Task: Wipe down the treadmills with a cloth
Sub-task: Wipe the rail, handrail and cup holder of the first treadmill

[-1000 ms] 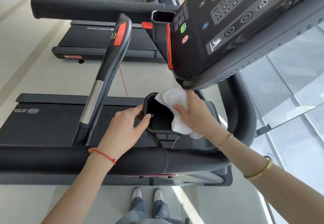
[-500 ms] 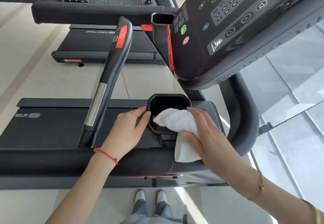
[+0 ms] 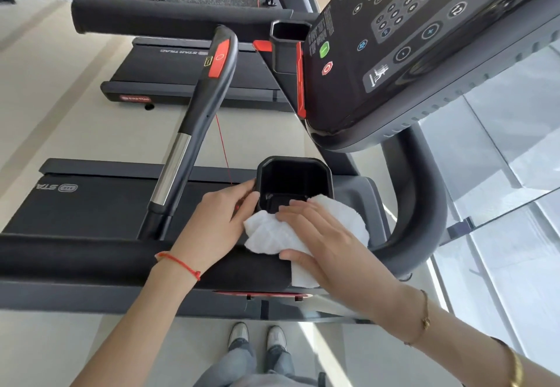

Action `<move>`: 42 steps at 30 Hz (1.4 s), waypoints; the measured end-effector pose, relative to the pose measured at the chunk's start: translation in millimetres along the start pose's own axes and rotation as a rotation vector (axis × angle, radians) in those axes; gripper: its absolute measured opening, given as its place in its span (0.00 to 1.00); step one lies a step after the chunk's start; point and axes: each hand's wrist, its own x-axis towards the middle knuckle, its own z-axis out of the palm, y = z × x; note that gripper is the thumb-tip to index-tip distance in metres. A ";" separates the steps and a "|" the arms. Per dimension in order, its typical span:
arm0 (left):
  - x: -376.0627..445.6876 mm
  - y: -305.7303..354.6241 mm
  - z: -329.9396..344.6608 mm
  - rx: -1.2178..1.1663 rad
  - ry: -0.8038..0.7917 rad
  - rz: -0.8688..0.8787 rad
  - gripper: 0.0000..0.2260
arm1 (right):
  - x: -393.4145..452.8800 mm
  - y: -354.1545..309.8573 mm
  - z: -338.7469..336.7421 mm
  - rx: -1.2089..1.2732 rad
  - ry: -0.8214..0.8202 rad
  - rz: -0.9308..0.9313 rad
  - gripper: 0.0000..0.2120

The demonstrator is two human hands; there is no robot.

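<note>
Head view, and your right hand point(image 3: 330, 235) has swept the cloth point(image 3: 272, 232) back toward you: a second ago it was up at the far rim of the cup holder point(image 3: 294, 180), under the console point(image 3: 424, 53), and now it's down on the near rim, spilling over onto the padded handrail point(image 3: 91, 256). That suggests the inside and far lip have had their pass and you're finishing the near edge, so this small part of the treadmill point(image 3: 100, 205) is close to done while the console, the grip bar point(image 3: 200, 114) and the rail probably still wait.

Your right hand lies nearly flat, fingers stretched out and spread, palm pressing the white cloth down against the holder's near lip; the thumb lies along the cloth's near edge, so it's pressing, not pinching. A corner of the cloth hangs down past the rail on the near side.

Your left hand point(image 3: 218, 223) has stayed put at the holder's left wall, fingers bent around the rim, steadying it. Red string on that wrist, bracelets on the right.
</note>
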 end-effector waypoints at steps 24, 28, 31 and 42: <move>-116.3 -112.0 -104.1 0.424 0.362 0.084 0.15 | 54.8 -106.1 66.1 -0.225 0.086 -0.121 0.26; -126.9 -144.9 -135.9 0.436 0.379 0.096 0.10 | 91.6 -153.0 94.1 -0.299 0.092 -0.088 0.28; -134.3 -169.8 -163.0 0.447 0.377 0.102 0.10 | 118.7 -188.8 111.9 -0.338 0.070 -0.070 0.28; -147.1 -245.0 -246.7 0.450 0.377 0.079 0.11 | 172.0 -246.4 132.7 -0.320 0.030 -0.023 0.28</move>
